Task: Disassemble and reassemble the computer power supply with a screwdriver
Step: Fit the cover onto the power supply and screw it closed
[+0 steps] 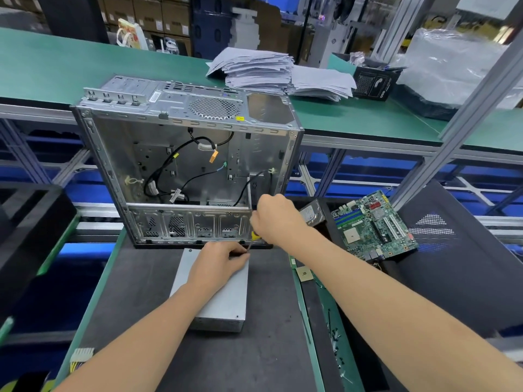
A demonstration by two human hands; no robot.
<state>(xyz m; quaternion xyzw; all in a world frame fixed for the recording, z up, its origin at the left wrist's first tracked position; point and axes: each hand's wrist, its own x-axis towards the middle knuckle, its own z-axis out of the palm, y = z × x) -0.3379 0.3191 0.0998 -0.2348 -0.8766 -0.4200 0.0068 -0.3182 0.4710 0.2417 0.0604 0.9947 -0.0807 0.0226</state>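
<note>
On the dark mat at the near end of the counter (135, 292), the power supply (223, 301) lies flat, a grey metal box with its far end under the left hand (219, 260). That hand rests on the box, fingers curled, pinching the lower shaft of the screwdriver (254, 236). The tip is hidden behind the fingers, so I cannot tell what it meets. The right hand (276, 219) is clenched over the handle, and only a sliver of yellow shows. Just beyond stands the open computer case (113, 154), holding loose black cables (158, 171). To the right a motherboard (373, 224) lies tilted beside a half-hidden hard drive (311, 213). Small screws (335, 335) are scattered along the green strip at the mat's right edge. Bare mat opens left of the box and nearer to us, and a white connector (82, 356) pokes over the counter's left edge.
</note>
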